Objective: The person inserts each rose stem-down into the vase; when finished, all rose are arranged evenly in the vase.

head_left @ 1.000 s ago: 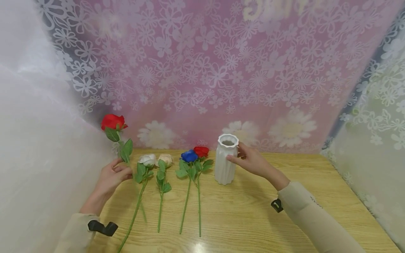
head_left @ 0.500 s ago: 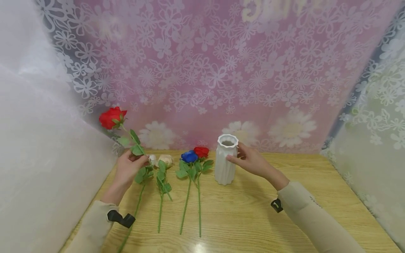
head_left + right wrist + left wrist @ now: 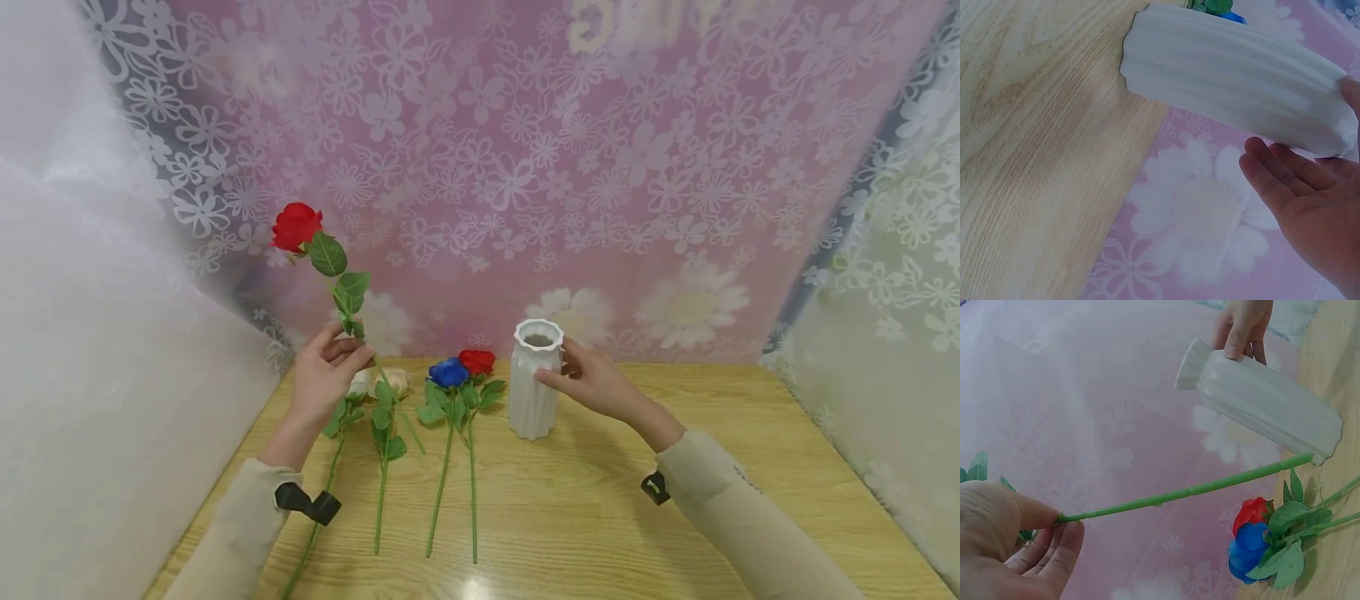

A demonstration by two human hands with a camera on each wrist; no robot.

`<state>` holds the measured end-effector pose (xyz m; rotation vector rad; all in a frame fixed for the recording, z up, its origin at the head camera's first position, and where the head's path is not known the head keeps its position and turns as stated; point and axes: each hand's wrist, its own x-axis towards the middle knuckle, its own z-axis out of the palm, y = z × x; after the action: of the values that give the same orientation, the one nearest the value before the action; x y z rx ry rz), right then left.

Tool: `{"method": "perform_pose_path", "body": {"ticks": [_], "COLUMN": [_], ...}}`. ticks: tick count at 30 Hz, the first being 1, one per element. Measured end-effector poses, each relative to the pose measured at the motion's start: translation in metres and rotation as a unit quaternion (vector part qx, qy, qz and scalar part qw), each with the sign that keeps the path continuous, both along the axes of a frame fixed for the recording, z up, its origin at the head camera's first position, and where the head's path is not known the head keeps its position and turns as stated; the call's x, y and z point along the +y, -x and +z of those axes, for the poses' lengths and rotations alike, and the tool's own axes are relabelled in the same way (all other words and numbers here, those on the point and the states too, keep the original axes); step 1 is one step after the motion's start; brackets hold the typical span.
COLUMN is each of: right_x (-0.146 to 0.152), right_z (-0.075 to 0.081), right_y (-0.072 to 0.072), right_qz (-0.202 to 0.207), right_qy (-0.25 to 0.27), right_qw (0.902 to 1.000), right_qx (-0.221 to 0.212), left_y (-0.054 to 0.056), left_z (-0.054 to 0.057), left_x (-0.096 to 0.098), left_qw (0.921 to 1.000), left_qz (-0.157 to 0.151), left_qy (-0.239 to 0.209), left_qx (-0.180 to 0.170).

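My left hand (image 3: 322, 379) pinches the green stem of a red rose (image 3: 297, 227) between thumb and fingers, just below its leaves. The bloom is raised and leans left; in the left wrist view the bare stem (image 3: 1191, 490) points toward the vase's base. A white fluted vase (image 3: 534, 400) with a scalloped rim stands upright on the table. My right hand (image 3: 603, 387) holds it near the neck, thumb in front and fingers behind. The right wrist view shows that hand (image 3: 1316, 215) against the vase's side (image 3: 1229, 75).
On the wooden table (image 3: 585, 517) lie a white rose (image 3: 360, 383), partly behind my left hand, a cream rose (image 3: 395, 382), a blue rose (image 3: 448, 372) and a second red rose (image 3: 477, 362). A pink floral curtain (image 3: 480, 192) hangs along the back; pale sheets flank both sides.
My left hand has lifted the red rose and carried it rightward, tilting its stem's lower end toward the vase. My right hand and the vase stay in place.
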<state>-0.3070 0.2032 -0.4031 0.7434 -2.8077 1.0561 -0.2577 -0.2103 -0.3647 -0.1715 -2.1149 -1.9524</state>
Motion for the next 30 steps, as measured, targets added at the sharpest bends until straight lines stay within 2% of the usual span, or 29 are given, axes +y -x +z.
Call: {"method": "perform_pose_path", "body": {"ticks": [7,12,16,20,24,30], "right_x": [0.0,0.0,0.0,0.0,0.001,-0.001], "right_z": [0.0,0.0,0.001,0.001,0.001,0.001], "right_y": [-0.001,-0.001,-0.002,-0.002,-0.002,-0.003], "right_qz": [0.005,0.001,-0.002,0.0,0.004,-0.002], "right_qy": [0.003,0.001,0.001,0.003,0.006,-0.001], "right_qw": [1.0,1.0,1.0,1.0,0.9999,1.0], "right_qx": [0.002,-0.002,-0.004,-0.006,-0.009,-0.008], "left_y": [0.01,0.016,0.02,0.027,0.035,0.043], "left_z": [0.008,0.019,0.03,0.041,0.049,0.054], "left_x": [0.019,0.035,0.05,0.065,0.079,0.099], "left_qw": [0.9982,0.9962,0.9954,0.993,0.9844,0.9731], "left_qz": [0.022,0.016,0.015,0.01,0.009,0.031], "left_qy": [0.007,0.001,-0.012,-0.063,-0.136,-0.209], "left_qx": [0.055,0.086,0.093,0.1,0.111,0.092]}}
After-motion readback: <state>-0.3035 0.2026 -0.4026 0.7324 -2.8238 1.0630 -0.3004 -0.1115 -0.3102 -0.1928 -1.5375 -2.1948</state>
